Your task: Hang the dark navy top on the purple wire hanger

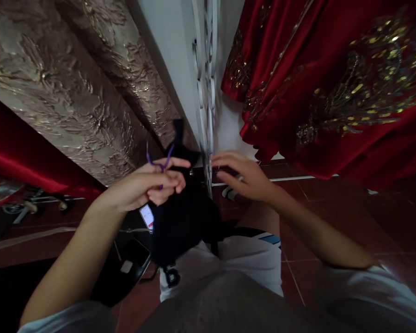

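My left hand [156, 182] is over my lap, its index finger stretched out and the other fingers curled. A thin, purple, forked item [162, 166] with a slim upright tip is caught in that hand; its exact kind is unclear. Facing it, my right hand [241, 175] hangs in the air with fingers loosely stretched and the thumb apart. I make out nothing held in it, though the fingertips are dim and blurred. Black cloth [187, 222] lies across my lap below the left hand, and its upper end rises behind the fingers.
Beige embroidered fabric [72, 83] hangs at left, red satin with gold sequins [319, 92] at right. White scrolled metalwork [204, 92] stands between them. A lit phone [147, 217] is beside the cloth. On a black surface at lower left lie a dark device [138, 253] and a small white item [126, 266].
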`<action>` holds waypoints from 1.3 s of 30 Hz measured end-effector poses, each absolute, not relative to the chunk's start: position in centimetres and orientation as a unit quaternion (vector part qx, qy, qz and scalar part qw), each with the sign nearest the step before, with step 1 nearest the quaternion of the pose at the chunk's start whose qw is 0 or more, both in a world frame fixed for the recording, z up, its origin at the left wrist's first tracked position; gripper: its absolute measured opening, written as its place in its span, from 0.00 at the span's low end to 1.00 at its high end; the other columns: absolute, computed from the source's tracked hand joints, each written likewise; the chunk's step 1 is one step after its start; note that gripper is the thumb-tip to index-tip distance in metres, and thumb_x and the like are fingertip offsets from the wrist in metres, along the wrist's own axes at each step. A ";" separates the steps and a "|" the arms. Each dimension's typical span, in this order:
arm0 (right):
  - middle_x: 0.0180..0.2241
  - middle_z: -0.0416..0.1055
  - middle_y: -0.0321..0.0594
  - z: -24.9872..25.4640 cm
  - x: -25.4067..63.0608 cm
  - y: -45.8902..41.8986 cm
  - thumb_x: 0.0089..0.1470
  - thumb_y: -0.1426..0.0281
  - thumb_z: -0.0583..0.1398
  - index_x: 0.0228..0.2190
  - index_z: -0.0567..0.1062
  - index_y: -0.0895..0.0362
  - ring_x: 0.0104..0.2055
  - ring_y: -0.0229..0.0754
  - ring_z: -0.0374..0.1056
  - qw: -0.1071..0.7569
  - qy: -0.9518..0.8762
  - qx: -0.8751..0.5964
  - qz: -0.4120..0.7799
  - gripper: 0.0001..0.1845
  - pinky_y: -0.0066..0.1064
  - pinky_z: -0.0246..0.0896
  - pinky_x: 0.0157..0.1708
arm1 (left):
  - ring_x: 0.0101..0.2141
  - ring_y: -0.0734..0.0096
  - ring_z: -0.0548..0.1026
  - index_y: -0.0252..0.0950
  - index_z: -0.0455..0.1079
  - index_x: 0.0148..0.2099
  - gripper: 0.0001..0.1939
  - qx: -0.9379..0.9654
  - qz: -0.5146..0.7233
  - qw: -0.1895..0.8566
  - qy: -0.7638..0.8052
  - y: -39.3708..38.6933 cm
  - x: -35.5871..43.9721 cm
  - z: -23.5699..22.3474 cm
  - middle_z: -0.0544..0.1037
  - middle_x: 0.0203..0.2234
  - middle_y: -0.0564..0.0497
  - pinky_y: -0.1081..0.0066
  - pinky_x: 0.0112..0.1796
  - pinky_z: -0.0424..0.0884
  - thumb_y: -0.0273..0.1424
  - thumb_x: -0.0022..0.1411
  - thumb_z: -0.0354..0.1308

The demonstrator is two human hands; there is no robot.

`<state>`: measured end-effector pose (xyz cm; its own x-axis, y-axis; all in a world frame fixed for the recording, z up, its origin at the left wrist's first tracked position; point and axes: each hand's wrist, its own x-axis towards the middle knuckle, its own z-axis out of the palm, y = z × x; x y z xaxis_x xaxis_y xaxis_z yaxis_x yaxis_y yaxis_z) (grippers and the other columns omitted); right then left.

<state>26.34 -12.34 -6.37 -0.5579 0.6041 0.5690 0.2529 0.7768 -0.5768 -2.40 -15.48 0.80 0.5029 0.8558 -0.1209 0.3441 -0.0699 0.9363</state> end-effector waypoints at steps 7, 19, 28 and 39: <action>0.42 0.79 0.41 -9.7 27.8 -6.8 0.56 0.52 0.65 0.40 0.80 0.53 0.48 0.48 0.74 0.356 -0.741 -0.366 0.437 0.19 0.42 0.70 0.51 | 0.27 0.69 0.75 0.43 0.80 0.44 0.09 0.733 0.285 0.392 0.478 -13.5 -4.8 1.1 0.82 0.39 0.44 0.74 0.20 0.64 0.34 0.63 0.62; 0.37 0.77 0.39 -0.8 29.9 1.8 0.59 0.44 0.61 0.37 0.68 0.51 0.48 0.38 0.69 0.688 -0.490 -0.416 0.339 0.24 0.33 0.66 0.48 | 0.47 0.59 0.79 0.46 0.60 0.69 0.23 0.788 0.413 -0.049 0.454 -12.3 0.0 -5.5 0.77 0.52 0.45 0.58 0.51 0.76 0.34 0.75 0.46; 0.44 0.76 0.49 -5.7 33.5 -5.1 0.60 0.52 0.57 0.38 0.70 0.54 0.44 0.46 0.75 0.734 -0.443 -0.423 0.293 0.17 0.38 0.71 0.45 | 0.51 0.51 0.77 0.42 0.70 0.60 0.17 0.757 0.388 0.108 0.514 -12.4 3.6 -12.2 0.75 0.54 0.40 0.51 0.53 0.74 0.31 0.73 0.51; 0.22 0.66 0.37 -16.6 21.8 -17.1 0.62 0.50 0.57 0.22 0.68 0.53 0.28 0.43 0.64 0.549 -0.499 -0.524 0.417 0.25 0.35 0.62 0.32 | 0.29 0.70 0.74 0.53 0.52 0.64 0.25 0.480 0.649 0.298 0.510 -18.7 11.7 -15.6 0.73 0.38 0.50 0.64 0.33 0.75 0.37 0.70 0.58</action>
<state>21.84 -17.14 -16.63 0.1535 0.9819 0.1111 0.0650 0.1021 -0.9926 11.69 -18.67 -15.61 -0.3612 0.8762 0.3192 0.1030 -0.3028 0.9475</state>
